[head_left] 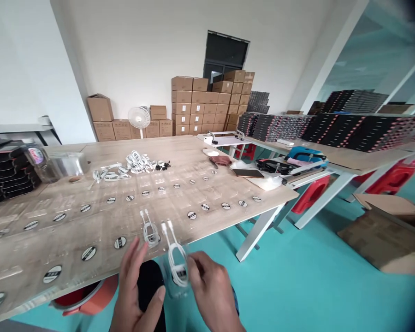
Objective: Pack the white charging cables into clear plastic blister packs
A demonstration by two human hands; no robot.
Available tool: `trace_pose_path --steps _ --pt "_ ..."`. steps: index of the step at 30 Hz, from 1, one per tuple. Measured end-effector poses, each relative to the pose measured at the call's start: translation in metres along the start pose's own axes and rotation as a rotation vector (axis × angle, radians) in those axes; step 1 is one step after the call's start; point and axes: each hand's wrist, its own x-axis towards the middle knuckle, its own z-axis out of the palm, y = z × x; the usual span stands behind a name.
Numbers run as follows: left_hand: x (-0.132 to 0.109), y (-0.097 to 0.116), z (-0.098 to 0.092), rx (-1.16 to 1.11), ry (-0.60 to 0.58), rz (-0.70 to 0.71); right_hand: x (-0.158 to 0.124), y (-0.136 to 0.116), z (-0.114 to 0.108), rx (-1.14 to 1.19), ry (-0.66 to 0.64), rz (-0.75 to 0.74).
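Observation:
My right hand [210,290] pinches a coiled white cable [177,263] inside a clear plastic tray, held over the near edge of the wooden table [200,161]. Close on the left, my left hand [133,290] has its fingers spread beside the clear tray and appears to steady it. A second coiled white cable [150,232] lies in a clear tray on the table just beyond my left hand. Rows of clear trays with round black-and-white labels [119,242] cover the tabletop. A pile of loose white cables [134,163] lies farther back.
Stacked black trays [7,173] and a clear jar [41,161] stand at the table's left. A second table at right carries a phone [248,173], tools and long rows of black trays [349,127]. Cardboard boxes [207,106] and a fan [139,117] line the back wall. Brown boxes [383,230] lie on the teal floor.

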Motion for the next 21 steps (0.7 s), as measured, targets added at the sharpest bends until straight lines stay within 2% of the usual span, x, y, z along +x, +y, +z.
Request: trace_pose_path --steps 3,6,9,11,13,15,19,21 --pt "0.030 -0.012 -0.022 0.504 -0.155 0.237 0.038 -0.033 0.022 -0.404 -0.016 -0.063" --pt "0.057 -0.030 -0.032 0.856 -0.218 0.409 0.062 -0.053 0.043 -0.489 -0.021 -0.083" --pt "0.073 -0.039 -0.036 1.014 -0.238 0.452 0.069 -0.055 0.046 -0.482 -0.028 -0.091" --pt "0.078 -0.039 -0.036 1.051 -0.250 0.462 0.064 -0.045 0.039 -0.467 -0.037 -0.098" --pt "0.081 -0.039 -0.035 1.075 -0.260 0.460 0.054 -0.026 0.030 -0.408 -0.062 -0.109" --pt "0.085 -0.038 -0.033 1.092 -0.263 0.449 0.039 0.005 0.024 -0.264 -0.097 -0.114" --pt "0.097 -0.035 -0.027 1.128 -0.288 0.420 -0.002 0.090 0.029 -0.057 -0.132 0.031" --pt "0.104 -0.034 -0.026 1.145 -0.304 0.408 -0.029 0.136 0.037 -0.046 -0.147 0.181"
